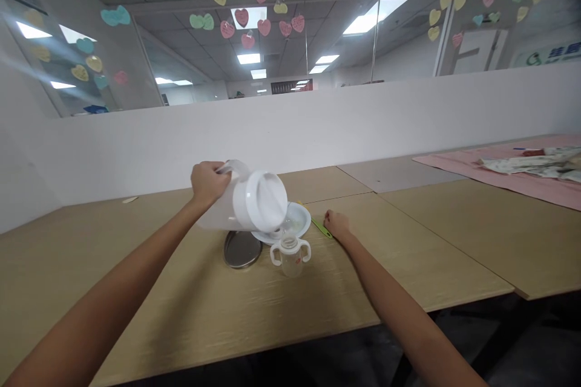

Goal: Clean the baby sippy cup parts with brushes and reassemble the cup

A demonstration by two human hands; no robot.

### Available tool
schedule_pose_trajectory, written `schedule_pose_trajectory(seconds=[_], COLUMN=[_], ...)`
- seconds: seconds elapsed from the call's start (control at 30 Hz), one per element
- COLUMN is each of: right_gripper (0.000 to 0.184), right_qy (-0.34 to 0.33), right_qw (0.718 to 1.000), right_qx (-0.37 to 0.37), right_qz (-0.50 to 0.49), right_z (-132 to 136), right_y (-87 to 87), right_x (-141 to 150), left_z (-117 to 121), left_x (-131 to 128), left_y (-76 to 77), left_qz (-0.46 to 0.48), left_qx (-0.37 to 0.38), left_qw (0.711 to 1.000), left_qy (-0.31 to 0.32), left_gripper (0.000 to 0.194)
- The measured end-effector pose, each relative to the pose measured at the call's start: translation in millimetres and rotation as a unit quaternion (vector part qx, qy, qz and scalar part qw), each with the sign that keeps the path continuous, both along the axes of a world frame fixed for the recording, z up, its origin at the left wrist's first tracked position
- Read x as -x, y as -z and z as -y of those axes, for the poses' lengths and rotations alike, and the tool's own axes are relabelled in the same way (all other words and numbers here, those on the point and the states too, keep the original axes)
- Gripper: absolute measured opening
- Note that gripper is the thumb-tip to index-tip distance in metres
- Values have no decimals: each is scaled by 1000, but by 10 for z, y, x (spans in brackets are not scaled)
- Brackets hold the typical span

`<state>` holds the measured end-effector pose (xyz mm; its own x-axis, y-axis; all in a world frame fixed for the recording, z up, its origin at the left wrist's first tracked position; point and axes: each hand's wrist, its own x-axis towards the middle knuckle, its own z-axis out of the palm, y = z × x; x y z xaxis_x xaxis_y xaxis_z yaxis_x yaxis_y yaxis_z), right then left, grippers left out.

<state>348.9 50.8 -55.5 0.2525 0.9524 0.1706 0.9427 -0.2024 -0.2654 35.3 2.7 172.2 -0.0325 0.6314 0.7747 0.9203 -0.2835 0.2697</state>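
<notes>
My left hand is closed around the handle of a translucent pitcher with a white lid. The pitcher is tipped nearly onto its side, its lid end to the right, above and behind a clear baby bottle. That bottle stands upright and uncapped on the table, with a white two-handled collar. I cannot make out any water running from the pitcher. My right hand rests on the table with its fingers curled, beside a green handle. A pale plate holding small clear pieces lies behind the bottle, partly hidden by the pitcher.
A round metal lid or tray lies left of the bottle. On the wooden table, a pink cloth with patterned fabric lies at the far right. A white wall with windows above borders the table's back.
</notes>
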Motion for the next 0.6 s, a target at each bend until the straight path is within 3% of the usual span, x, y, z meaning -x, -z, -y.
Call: schedule_pose_trajectory(seconds=[0.1, 0.23, 0.4, 0.6], right_gripper=[31, 30, 30, 31], right_qy=[-1, -2, -2, 3], right_qw=[1000, 1000, 1000, 1000], right_qx=[1, 0, 3, 8], right_qz=[5, 10, 12, 9], right_z=[-4, -3, -2, -2], right_y=[10, 9, 6, -2], right_x=[-6, -9, -10, -12], left_z=[155, 227, 240, 113], left_x=[-202, -310, -304, -176], left_y=[-78, -94, -59, -27], left_qz=[-78, -105, -111, -105], left_qx=[4, 31, 79, 64], left_qw=[996, 993, 991, 992], left_qy=[46, 34, -10, -5], left_gripper=[24, 28, 30, 29])
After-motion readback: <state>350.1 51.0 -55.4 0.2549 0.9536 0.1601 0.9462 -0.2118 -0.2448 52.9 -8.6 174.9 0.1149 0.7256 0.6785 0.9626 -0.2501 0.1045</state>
